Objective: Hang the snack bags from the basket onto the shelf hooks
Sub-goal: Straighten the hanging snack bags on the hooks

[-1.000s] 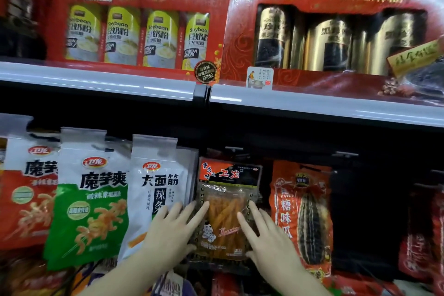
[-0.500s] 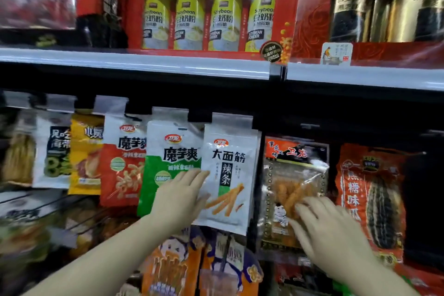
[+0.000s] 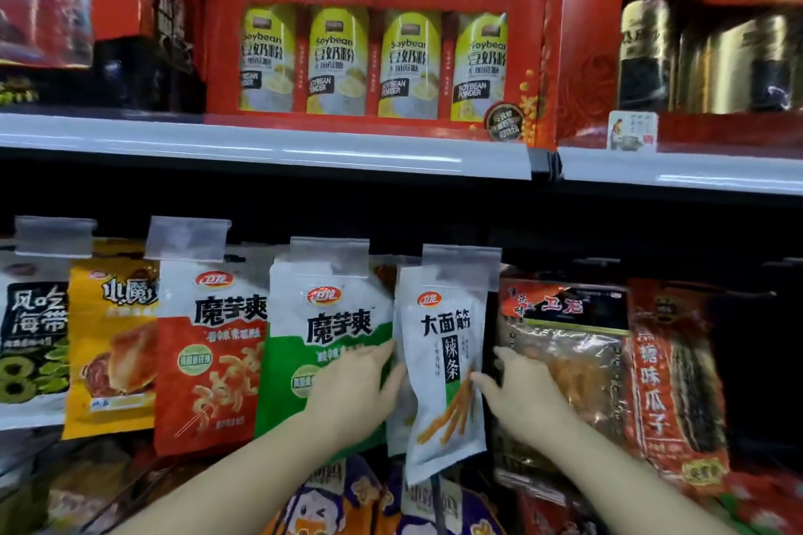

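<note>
At the far left, a dark seaweed bag (image 3: 32, 339) hung on the row of hooks, and just beside it a yellow bag (image 3: 111, 343), then a red and white bag (image 3: 213, 352) and a green and white bag (image 3: 326, 343), each under a clear plastic price tag holder (image 3: 187, 238). All 4 looked already in place, though the hooks themselves were hidden behind the holders. The left hand (image 3: 352, 389) lay flat against the green and white bag, its fingers (image 3: 382, 350) stretched almost straight and reaching to the left edge of the narrow white bag (image 3: 447, 365); it gripped nothing. This white bag hung slightly tilted, its lower end swinging toward the camera, with more bags of the same kind seemingly behind it. The right hand (image 3: 523, 393) stood just to its right, fingers spread and loose, the tips touching the bag's right edge, also holding nothing. Behind this hand hung a clear bag with orange sticks (image 3: 565, 343), and further right a red bag with sunflower seeds (image 3: 673, 369). The basket was not in view, so how many bags remained there could not be told. My judgement: the hanging here was mostly done, both hands were only straightening the white bag, and what remained was to fetch the next bags, if any.
</note>
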### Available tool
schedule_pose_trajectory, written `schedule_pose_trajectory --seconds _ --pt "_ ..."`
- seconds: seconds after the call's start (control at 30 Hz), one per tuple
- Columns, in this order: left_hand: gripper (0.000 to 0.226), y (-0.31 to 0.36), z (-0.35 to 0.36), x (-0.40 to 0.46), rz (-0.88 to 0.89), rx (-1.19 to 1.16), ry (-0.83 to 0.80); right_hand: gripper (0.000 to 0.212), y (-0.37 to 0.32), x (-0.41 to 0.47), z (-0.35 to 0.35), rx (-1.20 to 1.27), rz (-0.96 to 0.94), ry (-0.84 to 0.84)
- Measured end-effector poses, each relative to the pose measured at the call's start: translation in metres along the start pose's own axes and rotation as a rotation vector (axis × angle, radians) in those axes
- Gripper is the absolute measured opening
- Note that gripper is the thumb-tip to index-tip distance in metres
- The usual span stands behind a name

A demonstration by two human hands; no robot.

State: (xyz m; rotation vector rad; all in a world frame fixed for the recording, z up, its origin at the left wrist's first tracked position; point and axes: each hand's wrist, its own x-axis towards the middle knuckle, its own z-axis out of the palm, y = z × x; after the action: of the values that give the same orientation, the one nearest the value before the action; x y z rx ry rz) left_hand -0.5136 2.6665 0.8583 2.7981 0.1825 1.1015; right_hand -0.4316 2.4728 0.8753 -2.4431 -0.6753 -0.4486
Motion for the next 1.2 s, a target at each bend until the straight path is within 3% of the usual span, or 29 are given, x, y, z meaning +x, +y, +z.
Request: schedule_pose_trajectory --seconds 0.13,0.27,0.37,0.47,0.57,0.63,0.87,0.97,1.07,1.2 --pt "0.070 0.000 0.006 0.002 -0.079 -0.252 0.014 0.062 0.003 0.009 0.002 0.158 0.067 -0.050" --pt "0.034 0.004 0.011 0.006 -0.097 -0.324 -0.008 0.068 0.007 0.020 0.003 0.275 0.098 -0.112" --pt "0.007 0.003 0.011 0.018 -0.163 -0.442 -0.022 0.052 0.010 0.026 -0.002 0.364 0.049 -0.150" --pt "0.012 0.000 0.010 0.028 -0.225 -0.527 0.004 0.035 0.012 0.028 -0.006 0.438 -0.016 -0.101" --pt "0.006 0.000 0.010 0.036 -0.273 -0.566 0.053 0.030 0.011 0.031 -0.005 0.480 -0.023 -0.077" --pt "0.015 0.000 0.012 0.043 -0.321 -0.586 0.085 0.034 0.010 0.038 0.000 0.537 0.013 -0.044" --pt "0.010 -0.002 0.026 0.057 -0.318 -0.470 0.054 0.047 0.009 0.068 0.020 0.568 0.115 0.025" --pt "0.013 -0.001 0.028 0.054 -0.281 -0.437 0.015 0.037 0.016 0.070 0.021 0.498 0.105 0.030" --pt "0.015 0.001 0.025 0.051 -0.241 -0.405 -0.076 0.013 0.021 0.062 0.021 0.442 0.055 -0.017" --pt "0.014 0.003 0.027 0.053 -0.270 -0.272 -0.148 0.023 0.023 0.055 0.024 0.272 0.014 -0.043"
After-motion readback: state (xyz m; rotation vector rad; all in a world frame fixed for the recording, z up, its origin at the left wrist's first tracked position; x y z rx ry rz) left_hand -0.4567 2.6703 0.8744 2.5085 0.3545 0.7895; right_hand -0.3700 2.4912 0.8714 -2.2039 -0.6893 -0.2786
